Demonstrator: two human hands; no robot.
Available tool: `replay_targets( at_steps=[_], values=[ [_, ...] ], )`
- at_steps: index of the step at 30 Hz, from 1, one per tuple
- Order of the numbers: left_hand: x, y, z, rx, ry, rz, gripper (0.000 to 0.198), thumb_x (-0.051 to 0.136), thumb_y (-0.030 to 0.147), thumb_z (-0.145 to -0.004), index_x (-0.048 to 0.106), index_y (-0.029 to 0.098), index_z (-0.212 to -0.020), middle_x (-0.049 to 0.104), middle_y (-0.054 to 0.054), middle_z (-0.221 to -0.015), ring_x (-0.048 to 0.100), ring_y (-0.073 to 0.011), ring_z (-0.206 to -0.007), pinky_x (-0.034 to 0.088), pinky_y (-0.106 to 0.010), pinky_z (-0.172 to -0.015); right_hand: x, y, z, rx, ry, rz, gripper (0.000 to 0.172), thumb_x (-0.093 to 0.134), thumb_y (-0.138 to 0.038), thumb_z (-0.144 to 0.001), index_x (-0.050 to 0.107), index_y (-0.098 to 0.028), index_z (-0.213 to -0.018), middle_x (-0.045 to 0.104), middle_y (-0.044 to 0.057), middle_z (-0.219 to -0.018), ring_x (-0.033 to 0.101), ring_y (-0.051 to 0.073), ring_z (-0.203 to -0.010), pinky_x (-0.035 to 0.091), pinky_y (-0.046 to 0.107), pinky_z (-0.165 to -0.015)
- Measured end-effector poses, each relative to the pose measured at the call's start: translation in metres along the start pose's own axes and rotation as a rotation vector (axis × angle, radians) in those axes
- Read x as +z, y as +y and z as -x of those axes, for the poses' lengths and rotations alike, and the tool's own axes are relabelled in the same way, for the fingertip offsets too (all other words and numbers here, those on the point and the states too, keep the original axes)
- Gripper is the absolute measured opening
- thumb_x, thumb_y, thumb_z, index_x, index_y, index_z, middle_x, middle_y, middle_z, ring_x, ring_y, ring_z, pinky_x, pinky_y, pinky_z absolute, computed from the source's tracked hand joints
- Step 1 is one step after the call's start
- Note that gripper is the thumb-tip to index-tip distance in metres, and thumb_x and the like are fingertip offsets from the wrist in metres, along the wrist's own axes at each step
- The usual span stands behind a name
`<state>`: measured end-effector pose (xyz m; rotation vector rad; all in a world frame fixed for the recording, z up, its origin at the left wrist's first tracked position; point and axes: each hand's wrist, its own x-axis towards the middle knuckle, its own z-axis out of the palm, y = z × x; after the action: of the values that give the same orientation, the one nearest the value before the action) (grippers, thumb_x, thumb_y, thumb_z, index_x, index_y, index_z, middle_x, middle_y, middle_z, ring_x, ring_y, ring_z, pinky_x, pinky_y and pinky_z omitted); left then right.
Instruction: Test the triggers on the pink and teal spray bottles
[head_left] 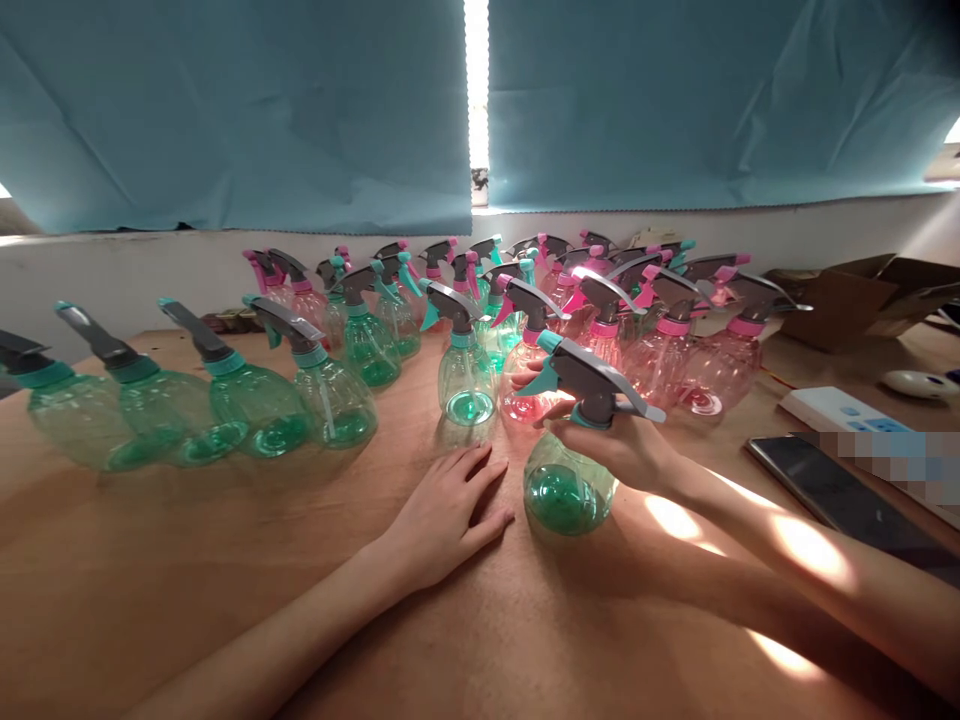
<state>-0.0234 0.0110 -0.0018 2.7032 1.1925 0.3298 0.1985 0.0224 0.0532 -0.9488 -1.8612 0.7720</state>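
Note:
My right hand [630,447] is wrapped round the neck of a green spray bottle [568,497], just under its grey and turquoise trigger head. The bottle is tilted a little; whether its base touches the table I cannot tell. To its left, my left hand [450,510] lies flat on the table with its fingers spread, holding nothing. Just beyond the hands stand another green spray bottle [466,385] and a pink spray bottle [523,395], the latter partly hidden behind my right fingers.
Several green spray bottles [270,410] stand in a row at the left. Many more green and pink ones crowd the back of the wooden table [345,580]. A phone [832,490], a white power strip [862,425], a white mouse [919,384] and a cardboard box [855,305] are at the right.

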Motion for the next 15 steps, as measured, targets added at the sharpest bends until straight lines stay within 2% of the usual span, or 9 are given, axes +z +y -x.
replay_targets(
  at_steps=[3,6,9,15],
  values=[
    [0.0004,0.0004,0.0009,-0.004,-0.004,-0.003,0.049,0.054,0.042,-0.093,0.052,0.014,-0.134,0.044,-0.016,-0.145,0.04,-0.0325,-0.132,0.033,-0.049,-0.109,0.0007,-0.0018,0.0,-0.029,0.004,-0.025,0.039,0.05,-0.012,-0.073,0.066,-0.022,-0.106,0.067,0.001,-0.078,0.061,0.018,-0.07,0.052,0.037,-0.075],
    [0.0008,0.0002,0.0014,-0.002,0.001,-0.007,0.049,0.054,0.043,-0.093,0.051,0.016,-0.134,0.044,-0.015,-0.145,0.04,-0.0318,-0.132,0.033,-0.049,-0.108,0.0016,-0.0024,0.0,0.005,0.028,-0.029,0.023,0.051,-0.016,-0.072,0.068,-0.022,-0.086,0.065,0.001,-0.068,0.064,0.021,-0.078,0.053,0.039,-0.076],
    [0.0008,-0.0003,0.0012,-0.002,0.001,-0.009,0.049,0.053,0.043,-0.093,0.051,0.018,-0.135,0.044,-0.014,-0.145,0.04,-0.0313,-0.132,0.034,-0.049,-0.108,0.0016,-0.0008,-0.0004,0.091,0.058,-0.002,0.009,0.053,-0.02,-0.07,0.061,-0.023,-0.068,0.059,0.001,-0.058,0.064,0.024,-0.081,0.053,0.04,-0.073],
    [0.0003,-0.0006,0.0002,-0.001,0.008,-0.003,0.047,0.054,0.042,-0.093,0.052,0.017,-0.133,0.045,-0.015,-0.144,0.041,-0.0314,-0.132,0.035,-0.049,-0.108,0.0002,-0.0041,-0.0033,0.018,0.098,-0.081,0.009,0.053,-0.017,-0.066,0.057,-0.022,-0.073,0.064,0.0,-0.072,0.063,0.017,-0.071,0.053,0.032,-0.068]
  ],
)
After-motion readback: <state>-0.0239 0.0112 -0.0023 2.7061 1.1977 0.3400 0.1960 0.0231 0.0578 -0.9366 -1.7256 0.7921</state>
